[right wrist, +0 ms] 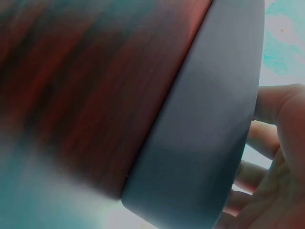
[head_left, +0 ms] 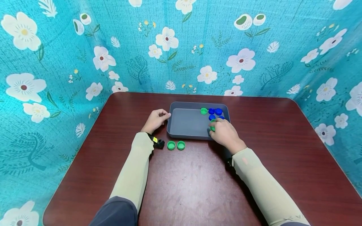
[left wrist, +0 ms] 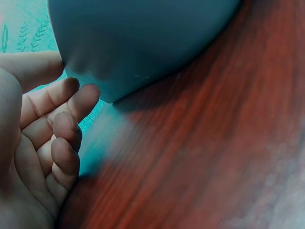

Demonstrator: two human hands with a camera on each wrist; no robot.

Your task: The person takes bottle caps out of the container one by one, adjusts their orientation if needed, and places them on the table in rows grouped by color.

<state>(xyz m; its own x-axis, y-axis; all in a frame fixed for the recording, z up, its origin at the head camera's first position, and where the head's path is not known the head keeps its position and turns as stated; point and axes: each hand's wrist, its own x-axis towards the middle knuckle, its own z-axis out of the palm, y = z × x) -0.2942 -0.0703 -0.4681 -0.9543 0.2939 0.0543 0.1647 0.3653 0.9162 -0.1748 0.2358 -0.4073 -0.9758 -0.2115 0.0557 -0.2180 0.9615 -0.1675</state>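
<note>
A shallow grey tray [head_left: 188, 137] stands on the table. My left hand [head_left: 155, 121] holds its left side, with the thumb at the rim and the other fingers curled by the outer wall. Over the tray's right end, my right hand [head_left: 224, 131] pinches a green bottle cap [head_left: 212, 128], partly hidden by the fingers. Just beyond those fingertips are several blue caps [head_left: 218, 111] grouped in the far right corner. A green cap [head_left: 204, 111] sits left of them. In the right wrist view the tray's outer wall [right wrist: 200, 109] hides the right fingertips.
Two green caps [head_left: 181, 145] lie side by side on the dark red wooden table [head_left: 181, 182], in front of the tray. Behind and at both sides of the table hangs a blue flowered curtain [head_left: 192, 37]. A black wrist camera [head_left: 159, 144] sits beside the left caps.
</note>
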